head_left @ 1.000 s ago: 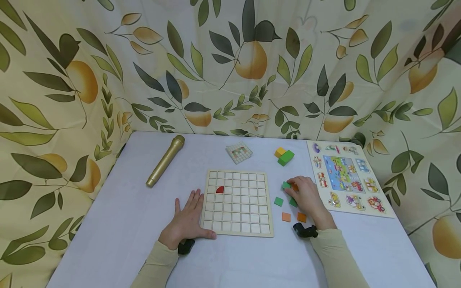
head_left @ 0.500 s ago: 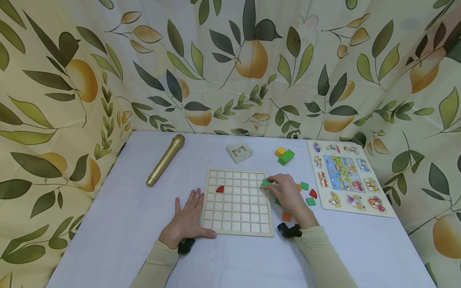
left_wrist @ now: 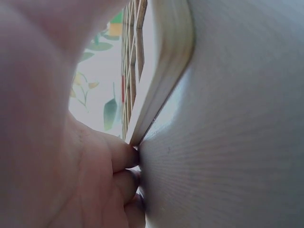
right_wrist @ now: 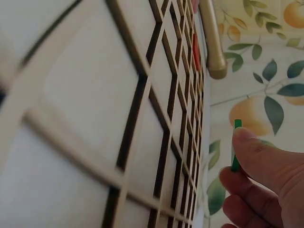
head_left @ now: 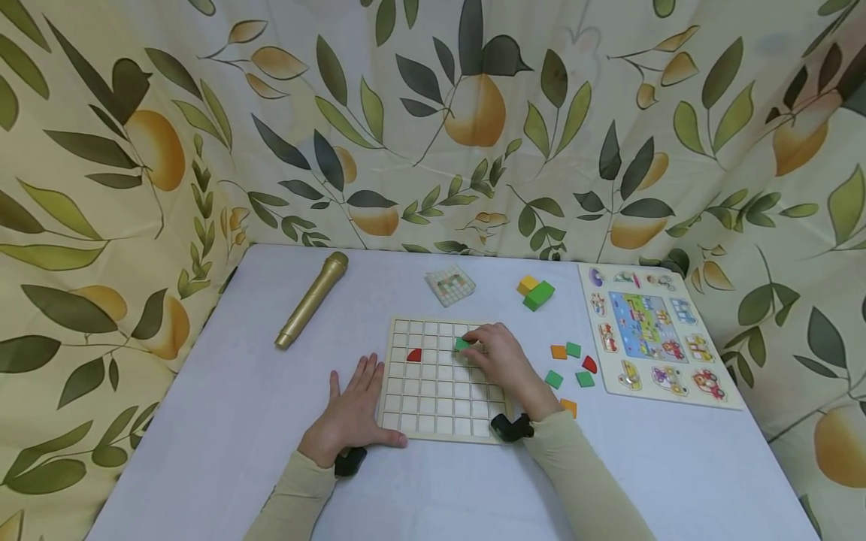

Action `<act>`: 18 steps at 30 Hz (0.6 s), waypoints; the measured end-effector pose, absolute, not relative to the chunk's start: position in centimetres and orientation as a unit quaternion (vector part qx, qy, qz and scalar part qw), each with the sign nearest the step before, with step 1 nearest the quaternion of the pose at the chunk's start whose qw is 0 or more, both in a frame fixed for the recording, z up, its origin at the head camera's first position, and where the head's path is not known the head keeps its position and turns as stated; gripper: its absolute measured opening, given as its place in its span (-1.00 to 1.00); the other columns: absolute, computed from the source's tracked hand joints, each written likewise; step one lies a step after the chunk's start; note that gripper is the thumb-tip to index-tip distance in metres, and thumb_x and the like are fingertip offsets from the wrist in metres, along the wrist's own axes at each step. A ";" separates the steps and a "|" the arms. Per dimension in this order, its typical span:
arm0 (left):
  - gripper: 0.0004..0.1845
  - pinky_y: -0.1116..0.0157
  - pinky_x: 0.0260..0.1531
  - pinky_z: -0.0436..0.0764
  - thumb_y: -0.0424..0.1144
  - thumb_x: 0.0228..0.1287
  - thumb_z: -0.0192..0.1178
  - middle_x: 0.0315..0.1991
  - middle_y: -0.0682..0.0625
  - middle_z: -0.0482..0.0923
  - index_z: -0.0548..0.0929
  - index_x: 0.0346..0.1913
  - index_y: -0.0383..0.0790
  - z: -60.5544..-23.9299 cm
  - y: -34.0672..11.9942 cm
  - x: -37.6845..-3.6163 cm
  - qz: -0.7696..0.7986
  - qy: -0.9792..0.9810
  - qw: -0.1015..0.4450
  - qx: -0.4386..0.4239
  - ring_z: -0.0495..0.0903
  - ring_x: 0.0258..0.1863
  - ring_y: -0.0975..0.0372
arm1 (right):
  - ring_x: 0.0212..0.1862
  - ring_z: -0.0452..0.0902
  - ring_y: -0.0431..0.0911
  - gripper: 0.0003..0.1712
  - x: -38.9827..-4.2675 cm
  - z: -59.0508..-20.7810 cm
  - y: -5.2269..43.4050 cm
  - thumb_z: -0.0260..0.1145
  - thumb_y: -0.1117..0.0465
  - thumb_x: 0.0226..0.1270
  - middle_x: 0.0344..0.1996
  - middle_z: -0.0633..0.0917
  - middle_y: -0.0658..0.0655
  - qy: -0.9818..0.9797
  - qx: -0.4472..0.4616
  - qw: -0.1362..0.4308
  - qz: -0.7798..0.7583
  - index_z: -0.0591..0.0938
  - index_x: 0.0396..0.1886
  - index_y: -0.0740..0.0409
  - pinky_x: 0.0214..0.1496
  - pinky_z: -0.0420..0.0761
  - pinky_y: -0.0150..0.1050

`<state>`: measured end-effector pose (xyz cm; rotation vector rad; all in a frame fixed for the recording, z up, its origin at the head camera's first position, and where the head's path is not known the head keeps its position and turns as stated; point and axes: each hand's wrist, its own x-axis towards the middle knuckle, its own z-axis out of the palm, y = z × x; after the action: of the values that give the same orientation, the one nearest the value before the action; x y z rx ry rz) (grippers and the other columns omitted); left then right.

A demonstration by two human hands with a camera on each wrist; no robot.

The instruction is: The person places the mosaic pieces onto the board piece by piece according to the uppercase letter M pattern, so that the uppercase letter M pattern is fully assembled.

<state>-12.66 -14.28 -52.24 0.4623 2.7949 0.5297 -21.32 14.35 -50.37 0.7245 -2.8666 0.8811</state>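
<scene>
- A right hand [head_left: 506, 366] pinches a thin green tile [head_left: 462, 344] between thumb and finger over the right half of a pale, wood-like grid board [head_left: 426, 406].
- The tile is flat and smooth with crisp edges; the right wrist view shows it edge-on, a slim strip held just above the board, a gap between them.
- In that view its visible long axis runs near upright, roughly parallel to the board's face, one end protruding past the thumb.
- A left hand [head_left: 353, 415] lies flat with fingers straight and spread at the board's left edge, thumb by the near corner.
- The board, square with rounded corners, carries raised strips framing white cells; one holds a glossy red quarter-circle [head_left: 414, 355].
- Right of the board, square green tiles [head_left: 585, 379], orange tiles [head_left: 558, 352] and another red piece [head_left: 589, 364] lie scattered on the white-covered worktop [head_left: 223, 421].
- Farther back rest a gold, metallic-looking microphone [head_left: 311, 300], a gridded card [head_left: 451, 285] and chunky green and yellow blocks [head_left: 539, 296]; a picture puzzle [head_left: 649, 327] lies at right.
</scene>
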 end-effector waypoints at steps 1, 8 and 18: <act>0.49 -0.36 0.23 -0.32 0.56 -0.35 0.35 0.54 -0.22 -0.19 0.00 0.52 -0.39 -52.2 -14.3 -12.7 0.182 0.962 0.130 0.159 -0.28 0.51 -0.02 | -0.10 0.49 0.00 -0.74 -21.4 -50.4 14.0 0.45 0.20 0.24 -0.17 0.71 0.09 -0.929 0.239 0.028 0.282 0.73 -0.10 0.21 -0.04 0.49 -0.08; 0.49 -0.35 0.24 -0.31 0.56 -0.34 0.34 0.55 -0.21 -0.20 -0.01 0.52 -0.38 -52.2 -14.3 -12.7 0.176 0.963 0.129 0.159 -0.28 0.51 -0.02 | -0.19 0.49 -0.03 -0.77 -21.9 -50.5 11.8 0.46 0.20 0.23 -0.25 0.72 0.08 -0.926 0.272 0.018 0.261 0.74 -0.17 0.22 -0.10 0.48 -0.15; 0.48 -0.35 0.25 -0.30 0.55 -0.33 0.34 0.55 -0.21 -0.19 0.00 0.52 -0.39 -52.2 -14.4 -12.7 0.177 0.962 0.132 0.160 -0.27 0.51 -0.02 | -0.13 0.49 -0.03 -0.77 -22.0 -50.3 9.6 0.47 0.17 0.21 -0.22 0.71 0.06 -0.926 0.284 -0.018 0.248 0.75 -0.18 0.19 -0.03 0.49 -0.13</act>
<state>-12.74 -14.37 -52.20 0.4638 2.7921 0.5147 -22.03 9.55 -50.30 0.9024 -2.9434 0.7877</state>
